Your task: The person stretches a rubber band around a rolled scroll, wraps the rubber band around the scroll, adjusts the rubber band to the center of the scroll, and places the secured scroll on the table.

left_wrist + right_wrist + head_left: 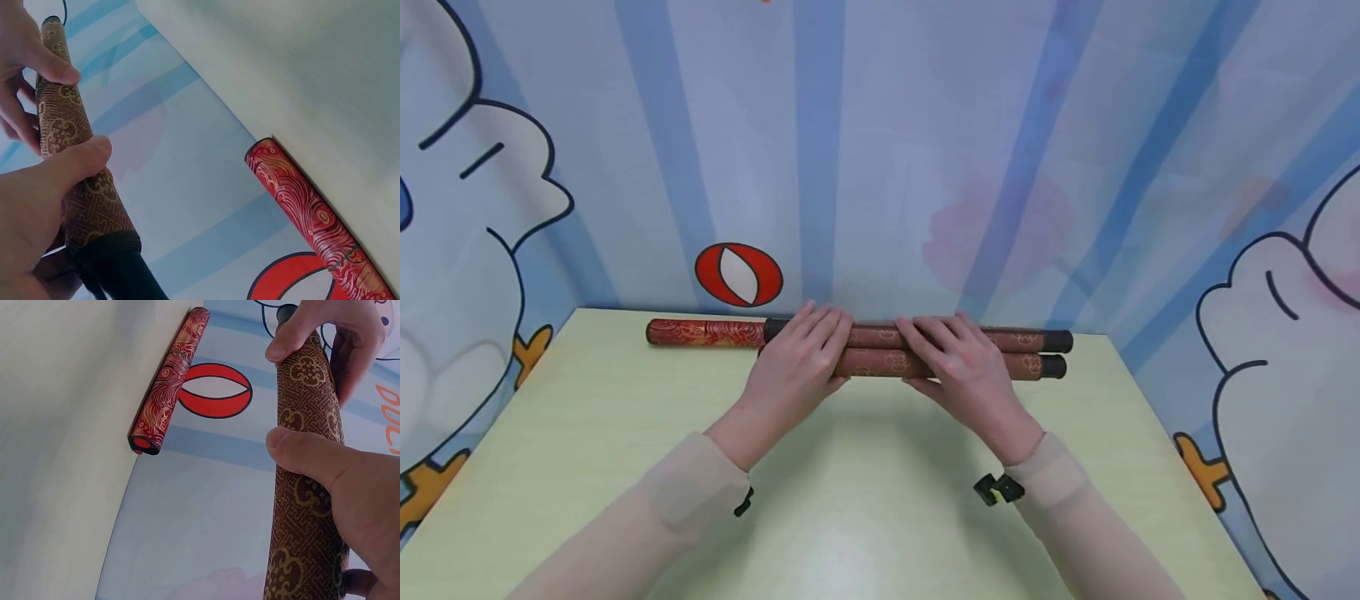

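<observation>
Two dark brown brocade-covered tubes lie parallel in the head view, the far tube point(877, 337) behind the near tube point(880, 363). Both have black ends at the right. My left hand point(797, 354) grips them left of the middle, and my right hand point(970, 362) grips them to the right. Thumbs are on the near side, fingers over the top. Only one brown tube point(62, 119) shows clearly in the left wrist view; the right wrist view likewise shows a brown tube point(306, 481), raised off the table. A red swirl-patterned tube point(703, 332) lies left of my left hand.
The pale table point(850, 500) ends at a light-blue striped backdrop point(887, 167) printed with white cartoon figures and a red oval point(707, 271). The red tube point(165, 387) rests along the table's back edge.
</observation>
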The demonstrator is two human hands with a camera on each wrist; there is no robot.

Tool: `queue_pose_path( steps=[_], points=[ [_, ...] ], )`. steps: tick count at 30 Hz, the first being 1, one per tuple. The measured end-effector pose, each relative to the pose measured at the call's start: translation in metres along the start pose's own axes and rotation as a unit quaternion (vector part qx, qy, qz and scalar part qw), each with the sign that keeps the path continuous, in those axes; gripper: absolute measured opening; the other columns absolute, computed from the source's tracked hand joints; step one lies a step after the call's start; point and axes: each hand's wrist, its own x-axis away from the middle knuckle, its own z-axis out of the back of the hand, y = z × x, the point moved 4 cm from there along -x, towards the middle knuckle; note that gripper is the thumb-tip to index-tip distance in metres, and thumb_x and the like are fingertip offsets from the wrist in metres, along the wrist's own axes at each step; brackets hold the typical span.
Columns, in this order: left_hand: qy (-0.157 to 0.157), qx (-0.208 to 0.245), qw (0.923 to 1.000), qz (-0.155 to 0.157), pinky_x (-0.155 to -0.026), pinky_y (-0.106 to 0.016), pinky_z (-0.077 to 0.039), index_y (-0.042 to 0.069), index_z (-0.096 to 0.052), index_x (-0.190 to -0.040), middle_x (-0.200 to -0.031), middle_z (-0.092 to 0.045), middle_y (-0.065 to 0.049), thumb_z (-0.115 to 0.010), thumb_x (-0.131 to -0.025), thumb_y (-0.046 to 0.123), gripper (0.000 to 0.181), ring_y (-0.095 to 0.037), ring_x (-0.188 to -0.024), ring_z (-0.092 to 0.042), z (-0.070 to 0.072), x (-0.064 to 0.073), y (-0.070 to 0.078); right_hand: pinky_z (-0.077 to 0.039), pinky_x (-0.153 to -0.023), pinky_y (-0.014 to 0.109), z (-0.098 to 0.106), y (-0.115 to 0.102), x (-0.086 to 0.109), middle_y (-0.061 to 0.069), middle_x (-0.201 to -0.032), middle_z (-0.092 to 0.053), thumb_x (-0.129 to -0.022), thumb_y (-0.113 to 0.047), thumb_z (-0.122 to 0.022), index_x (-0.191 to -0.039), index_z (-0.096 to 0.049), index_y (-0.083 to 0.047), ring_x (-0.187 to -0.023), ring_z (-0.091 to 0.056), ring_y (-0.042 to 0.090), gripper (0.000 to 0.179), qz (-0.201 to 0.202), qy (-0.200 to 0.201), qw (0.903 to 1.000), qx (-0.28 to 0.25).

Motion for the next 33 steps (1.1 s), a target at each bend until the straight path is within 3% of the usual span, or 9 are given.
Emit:
queue_pose_path(
  steps=[3,8,13,23,33],
  points=[
    [0.001,-0.005,1.0000,0.003,-0.120,-0.047,-0.044,-0.006,-0.063,-0.140,-0.136,-0.070,-0.020,-0.100,-0.077,0.035,0.084,-0.035,-0.129,-0.066,0.0007,-0.0004,0.0010,-0.049,-0.113,0.059,-0.0009,0.0012,-0.0013,0.011,-0.135,-0.067,-0.080,-0.033,-0.098,-0.152,-0.062,-0.012,-0.122,-0.066,0.032,0.083,-0.008,-0.005,0.9999,-0.005],
    [-0.023,-0.035,0.9990,0.013,-0.120,-0.046,-0.044,-0.006,-0.059,-0.146,-0.142,-0.067,-0.022,-0.098,-0.078,0.039,0.090,-0.036,-0.134,-0.064,0.0045,0.0025,-0.0006,-0.048,-0.113,0.060,-0.0015,0.0044,0.0001,0.011,-0.136,-0.067,-0.079,-0.031,-0.098,-0.151,-0.062,-0.012,-0.122,-0.066,0.032,0.083,-0.016,-0.008,0.9998,-0.010],
    [-0.035,-0.051,0.9980,0.016,-0.120,-0.047,-0.044,-0.008,-0.061,-0.143,-0.141,-0.067,-0.023,-0.097,-0.081,0.036,0.084,-0.037,-0.133,-0.064,0.0033,0.0013,-0.0005,-0.049,-0.113,0.060,-0.0016,0.0049,0.0009,0.012,-0.136,-0.067,-0.079,-0.031,-0.099,-0.150,-0.063,-0.012,-0.122,-0.066,0.033,0.082,-0.013,-0.003,0.9999,-0.001],
    [-0.008,-0.019,0.9997,0.013,-0.119,-0.046,-0.045,-0.008,-0.062,-0.140,-0.136,-0.069,-0.021,-0.096,-0.083,0.028,0.076,-0.035,-0.128,-0.066,-0.0002,-0.0052,0.0046,-0.049,-0.113,0.058,-0.0021,-0.0030,-0.0046,0.012,-0.137,-0.066,-0.081,-0.034,-0.097,-0.151,-0.062,-0.011,-0.123,-0.065,0.032,0.082,0.004,0.016,0.9997,0.018],
    [0.009,-0.012,0.9997,0.020,-0.115,-0.050,-0.049,-0.006,-0.064,-0.137,-0.131,-0.071,-0.021,-0.096,-0.083,0.026,0.070,-0.036,-0.122,-0.069,0.0043,-0.0032,-0.0010,-0.046,-0.117,0.056,-0.0018,-0.0033,-0.0071,0.014,-0.142,-0.066,-0.083,-0.034,-0.095,-0.155,-0.057,-0.012,-0.130,-0.062,0.034,0.085,0.017,0.036,0.9989,0.024]
  ],
)
